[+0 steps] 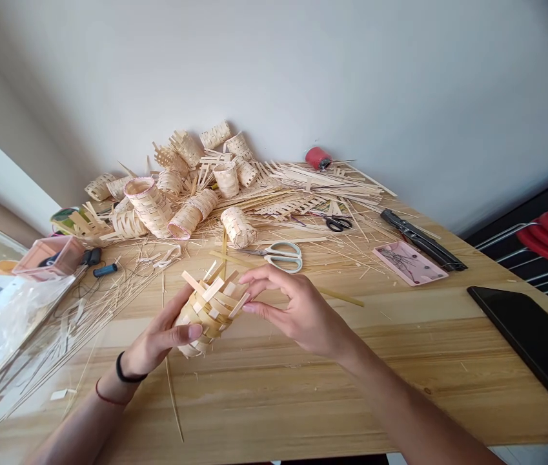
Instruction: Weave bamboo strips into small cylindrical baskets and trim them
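A small woven basket of pale and yellowish strips is tilted above the table, its loose strip ends sticking up at the top. My left hand wraps round its left side, with the thumb across the front. At the upper right of the basket, my right hand pinches the end of one strip between thumb and fingers. Behind the basket, scissors with pale green handles lie on the wooden table.
Woven cylinders and loose strips pile up by the wall. Black scissors, a red spool, a pink tray and a black phone are to the right. A pink box stands left.
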